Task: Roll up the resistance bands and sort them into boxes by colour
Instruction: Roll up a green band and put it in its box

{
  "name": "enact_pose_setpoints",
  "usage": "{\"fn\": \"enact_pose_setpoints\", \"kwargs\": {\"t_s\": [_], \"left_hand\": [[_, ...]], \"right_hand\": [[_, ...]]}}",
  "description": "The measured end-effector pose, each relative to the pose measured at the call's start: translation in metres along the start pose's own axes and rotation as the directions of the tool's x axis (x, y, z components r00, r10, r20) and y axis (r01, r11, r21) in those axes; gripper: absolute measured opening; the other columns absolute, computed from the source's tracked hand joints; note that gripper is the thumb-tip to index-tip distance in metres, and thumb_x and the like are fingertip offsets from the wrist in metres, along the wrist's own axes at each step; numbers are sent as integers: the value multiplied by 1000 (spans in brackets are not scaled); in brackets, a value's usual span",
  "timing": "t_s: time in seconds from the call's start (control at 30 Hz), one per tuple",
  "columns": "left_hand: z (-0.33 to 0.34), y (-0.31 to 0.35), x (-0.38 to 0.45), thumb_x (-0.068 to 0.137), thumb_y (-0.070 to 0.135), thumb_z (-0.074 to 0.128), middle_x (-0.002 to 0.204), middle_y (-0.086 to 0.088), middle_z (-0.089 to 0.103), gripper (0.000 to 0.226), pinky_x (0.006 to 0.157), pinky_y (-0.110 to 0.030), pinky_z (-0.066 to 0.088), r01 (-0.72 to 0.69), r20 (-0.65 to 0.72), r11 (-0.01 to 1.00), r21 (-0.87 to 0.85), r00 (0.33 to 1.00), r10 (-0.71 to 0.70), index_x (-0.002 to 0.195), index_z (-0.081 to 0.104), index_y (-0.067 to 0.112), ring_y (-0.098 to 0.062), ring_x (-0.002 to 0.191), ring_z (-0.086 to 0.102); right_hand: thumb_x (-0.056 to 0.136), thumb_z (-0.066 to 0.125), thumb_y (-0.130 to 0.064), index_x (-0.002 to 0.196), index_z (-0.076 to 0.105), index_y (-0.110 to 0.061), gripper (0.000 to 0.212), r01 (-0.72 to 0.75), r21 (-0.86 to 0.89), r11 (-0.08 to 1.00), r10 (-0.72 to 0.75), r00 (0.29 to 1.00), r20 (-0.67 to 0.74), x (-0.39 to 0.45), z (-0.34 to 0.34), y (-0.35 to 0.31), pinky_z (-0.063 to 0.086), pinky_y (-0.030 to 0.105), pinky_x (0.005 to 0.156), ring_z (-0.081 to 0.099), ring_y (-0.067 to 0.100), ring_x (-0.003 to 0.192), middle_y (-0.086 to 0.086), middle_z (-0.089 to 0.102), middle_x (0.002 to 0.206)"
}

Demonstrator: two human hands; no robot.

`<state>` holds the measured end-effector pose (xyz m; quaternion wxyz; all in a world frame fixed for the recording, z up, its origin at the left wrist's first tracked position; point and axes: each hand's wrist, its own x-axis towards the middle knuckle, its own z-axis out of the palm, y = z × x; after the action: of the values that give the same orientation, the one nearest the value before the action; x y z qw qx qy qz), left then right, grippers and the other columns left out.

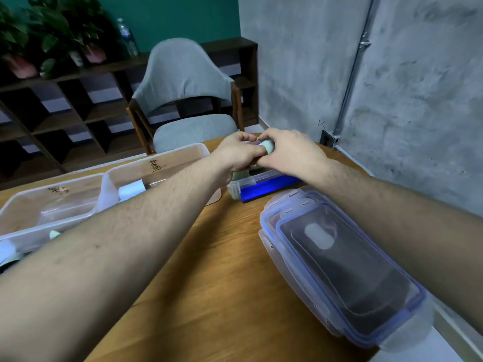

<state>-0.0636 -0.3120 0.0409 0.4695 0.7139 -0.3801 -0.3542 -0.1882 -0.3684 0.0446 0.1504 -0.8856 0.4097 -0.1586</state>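
Both hands meet at the far end of the wooden table [209, 270]. My left hand [236, 152] and my right hand [290, 152] together grip a pale green resistance band [268, 147], rolled into a small coil between the fingers. Its loose tail [241, 176] hangs below the left hand. Under the hands lies a blue band [264, 188] flat on the table. Two clear boxes stand at the left: the far box [162, 159] and the near box [39, 202], each with a handwritten label. A pale green roll [54, 234] shows at the near box's front edge.
A stack of clear lids with blue seals [339, 265] lies at the right by my right forearm. A grey chair [188, 100] stands beyond the table's far end. The grey wall is close on the right; dark shelves with plants stand at the back left.
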Motion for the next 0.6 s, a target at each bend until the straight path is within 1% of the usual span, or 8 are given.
{"fn": "enact_pose_setpoints", "kwargs": {"t_s": [0.07,0.17,0.23,0.3,0.33,0.4,0.5,0.6], "left_hand": [[3,1,14,85,16,70,82,0,62,41,48,-18,43,-17,9,997,76,1000,17,123,57,17,-8,61,54],[7,-2,29,86,17,66,82,0,62,38,52,-21,43,-36,57,986,164,998,27,123,57,17,-8,64,54],[6,-5,36,90,18,63,83,0,64,29,48,-16,43,-36,114,982,187,993,14,118,60,18,-7,63,55],[3,-6,41,95,22,57,84,1,64,19,46,-13,40,-49,150,967,251,989,11,112,63,19,-6,63,54],[1,-6,44,97,24,53,85,2,63,19,46,-14,38,-55,149,955,291,989,11,112,63,19,-6,64,52],[-3,-8,51,102,25,43,93,2,62,26,54,-18,38,-91,130,916,390,991,43,114,65,19,-8,71,51],[-8,-14,57,102,16,41,111,1,66,28,77,-20,45,-203,174,816,540,976,128,115,66,15,-11,93,56],[-14,-25,62,96,14,50,117,0,67,25,94,-30,48,-286,229,623,728,958,172,114,67,20,-15,104,59]], "right_hand": [[78,70,-47,124,61,-31,50,-2,-45,999,4,1000,26,12,0,2,47,32,83,60,23,108,2,65,118],[78,71,-45,123,63,-28,49,-22,-65,998,28,995,95,26,4,4,48,31,84,61,24,109,4,66,118],[77,73,-41,116,66,-27,41,-64,-46,997,71,983,168,36,7,6,49,29,76,61,22,96,1,67,102],[76,73,-40,96,67,-24,26,-103,-39,994,109,968,225,45,12,9,44,27,62,58,20,78,-2,61,79],[76,73,-40,88,64,-23,23,-120,-47,992,128,960,249,51,16,11,41,26,58,56,20,74,-2,59,74],[75,72,-42,85,64,-18,27,-143,-82,986,162,940,299,60,23,14,42,28,62,56,21,74,1,61,77],[72,71,-50,91,69,-18,37,-161,-135,978,199,911,360,69,33,16,45,30,66,59,18,77,3,68,90],[71,71,-53,93,66,-20,40,-176,-164,971,227,893,388,72,38,14,41,28,61,59,16,79,0,65,91]]}}
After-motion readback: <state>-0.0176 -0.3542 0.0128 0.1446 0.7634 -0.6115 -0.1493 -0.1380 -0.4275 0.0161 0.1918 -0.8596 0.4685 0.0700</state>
